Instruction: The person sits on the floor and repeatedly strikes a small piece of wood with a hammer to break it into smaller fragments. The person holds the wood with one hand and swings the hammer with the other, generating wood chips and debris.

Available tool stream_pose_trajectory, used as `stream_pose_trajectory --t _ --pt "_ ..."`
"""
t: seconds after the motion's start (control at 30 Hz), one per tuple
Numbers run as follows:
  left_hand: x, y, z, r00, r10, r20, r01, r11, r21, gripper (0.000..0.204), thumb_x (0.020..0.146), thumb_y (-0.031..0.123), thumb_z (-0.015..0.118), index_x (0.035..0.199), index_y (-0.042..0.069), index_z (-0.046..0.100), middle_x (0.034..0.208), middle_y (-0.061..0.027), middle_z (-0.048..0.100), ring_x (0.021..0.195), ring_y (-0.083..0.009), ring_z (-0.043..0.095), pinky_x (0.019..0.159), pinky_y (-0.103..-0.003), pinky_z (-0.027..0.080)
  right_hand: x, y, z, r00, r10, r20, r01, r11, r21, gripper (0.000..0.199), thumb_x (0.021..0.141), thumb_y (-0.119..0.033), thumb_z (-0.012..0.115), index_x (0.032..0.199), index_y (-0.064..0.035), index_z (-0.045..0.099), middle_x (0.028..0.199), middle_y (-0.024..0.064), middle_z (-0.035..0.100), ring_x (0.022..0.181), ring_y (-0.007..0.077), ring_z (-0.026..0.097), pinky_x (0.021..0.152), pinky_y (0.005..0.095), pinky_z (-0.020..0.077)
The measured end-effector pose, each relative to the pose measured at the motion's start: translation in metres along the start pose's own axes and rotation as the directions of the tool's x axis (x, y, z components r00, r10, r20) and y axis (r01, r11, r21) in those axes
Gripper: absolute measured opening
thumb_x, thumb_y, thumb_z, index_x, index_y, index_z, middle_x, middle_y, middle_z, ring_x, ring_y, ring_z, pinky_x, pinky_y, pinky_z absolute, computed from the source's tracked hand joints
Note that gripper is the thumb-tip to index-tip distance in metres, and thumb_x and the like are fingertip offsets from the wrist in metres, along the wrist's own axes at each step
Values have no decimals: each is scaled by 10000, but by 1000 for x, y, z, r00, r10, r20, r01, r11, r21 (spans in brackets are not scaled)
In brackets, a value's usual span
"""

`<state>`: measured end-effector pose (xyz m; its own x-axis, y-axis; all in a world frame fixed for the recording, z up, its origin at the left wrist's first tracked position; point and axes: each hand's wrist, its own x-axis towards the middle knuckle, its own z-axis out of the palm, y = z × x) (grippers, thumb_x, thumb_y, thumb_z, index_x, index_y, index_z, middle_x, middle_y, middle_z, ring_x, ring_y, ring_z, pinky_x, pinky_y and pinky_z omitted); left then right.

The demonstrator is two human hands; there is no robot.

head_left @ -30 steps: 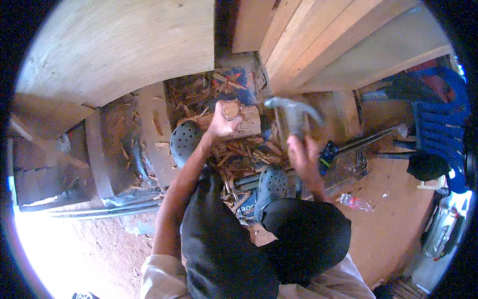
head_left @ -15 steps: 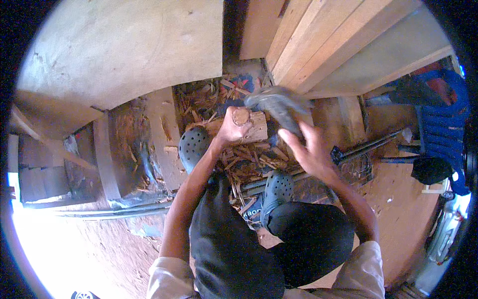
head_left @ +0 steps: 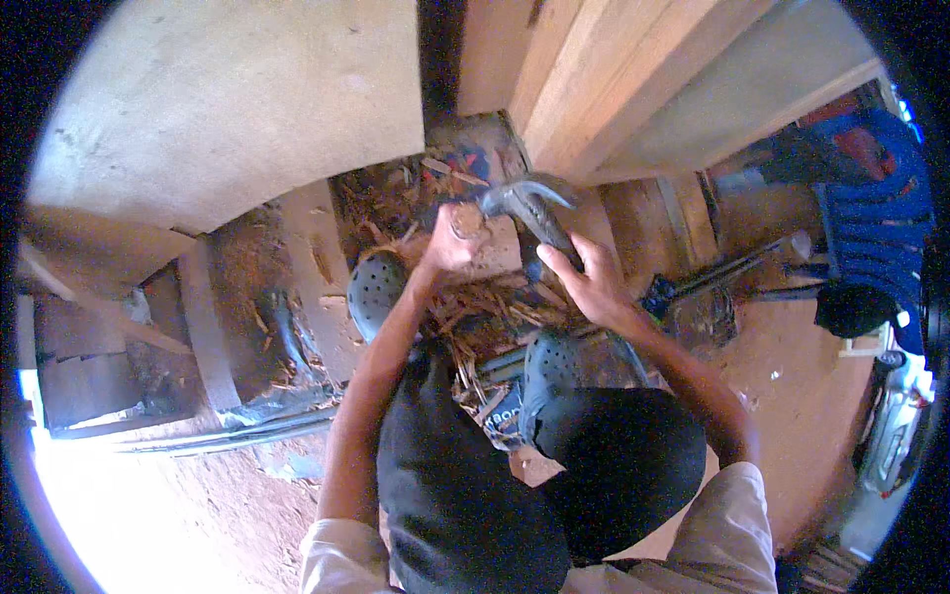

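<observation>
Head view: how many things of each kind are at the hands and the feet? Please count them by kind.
Claw hammer, in the right hand: 1
Wooden block, under the left hand: 1
Grey perforated clogs: 2
Total: 4

Your right hand [head_left: 592,282] grips the handle of a claw hammer [head_left: 529,206], its head just above a small wood block [head_left: 487,247] on the dirt floor [head_left: 792,396]. Your left hand [head_left: 447,243] steadies that block, fingers [head_left: 463,220] pinched at its top edge. Wood scraps [head_left: 485,307] litter the floor between your two grey perforated clogs [head_left: 374,289]. A blue plastic chair [head_left: 871,247] stands at the floor's right edge.
</observation>
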<state>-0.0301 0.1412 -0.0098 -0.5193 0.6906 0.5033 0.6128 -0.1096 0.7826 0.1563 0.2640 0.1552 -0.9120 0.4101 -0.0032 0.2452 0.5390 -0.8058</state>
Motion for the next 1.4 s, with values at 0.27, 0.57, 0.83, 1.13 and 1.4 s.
stream_pose_trajectory --t 0.27,0.57,0.83,1.13,1.4 --pt "13 17 8 992 -122 23 124 969 -212 170 718 78 614 628 31 477 550 -50 467 492 -155 459 495 -347 379 8 3 12 955 -239 -175 209 962 -176 363 928 -233 588 1186 21 550 967 158 663 944 295 616 891 388 445" --pt "12 23 3 915 -392 99 403 867 -292 175 720 67 636 661 28 476 600 -33 456 539 -139 431 512 -343 375 -2 75 68 934 325 -145 -238 873 427 297 914 -377 620 968 -85 599 635 -41 472 480 41 382 405 216 275" --pt "-7 45 -17 936 -334 108 349 921 -174 540 787 207 705 1233 -33 517 1080 -204 663 1024 -286 640 907 -377 477 -5 145 89 934 328 -142 -351 916 -196 617 901 -424 580 1253 79 514 1188 313 572 1120 422 560 958 452 439" --pt "-41 119 -77 941 -337 24 337 935 -107 704 818 110 692 1414 -9 336 1292 -140 536 1190 -255 521 1044 -372 377 -14 192 125 980 -52 -192 -43 888 -458 443 812 -266 686 1108 19 521 1007 258 628 964 424 613 827 474 485" --pt "-46 235 -143 856 -323 -403 69 846 -529 242 869 89 620 1084 -16 582 971 -141 623 826 -216 618 763 -323 508 -5 195 102 985 117 130 -41 876 -480 688 824 -312 663 1339 70 413 1312 277 495 1209 412 480 1033 447 377"
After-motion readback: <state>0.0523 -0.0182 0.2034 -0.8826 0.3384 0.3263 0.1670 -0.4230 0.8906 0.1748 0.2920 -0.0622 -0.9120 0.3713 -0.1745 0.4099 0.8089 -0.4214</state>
